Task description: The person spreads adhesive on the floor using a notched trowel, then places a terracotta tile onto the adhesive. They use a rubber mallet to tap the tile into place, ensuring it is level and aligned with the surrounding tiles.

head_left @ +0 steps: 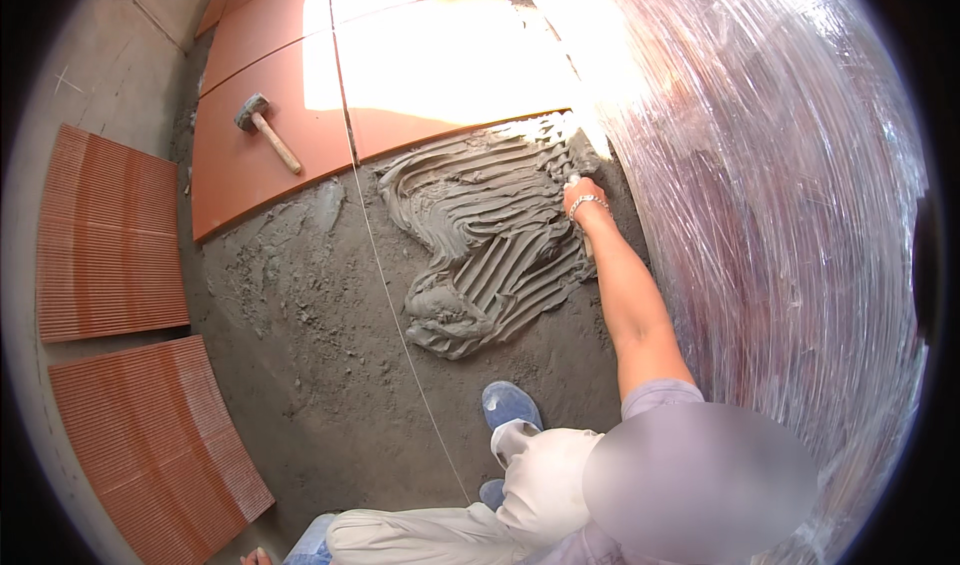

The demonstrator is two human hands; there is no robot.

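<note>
At the bottom edge, left of a blue jeans leg (309, 542), a bit of my left hand (257, 558) shows; only fingertips are visible, too little to judge their pose. My right hand is out of sight. A co-worker's hand (583, 195), with a chain bracelet at the wrist, grips a tool, probably a notched trowel, mostly hidden by the hand. It is at the right edge of the ridged grey mortar (490, 215). This mortar lies against the front of the laid orange tiles (265, 165).
A mallet (270, 135) rests on a tile. A taut string (385, 285) crosses the floor. Ribbed tiles (110, 235) lean along the left wall. Plastic-wrapped stacked goods (760, 195) fill the right. The co-worker (550, 475) crouches at lower right, on the rough grey bed (300, 365).
</note>
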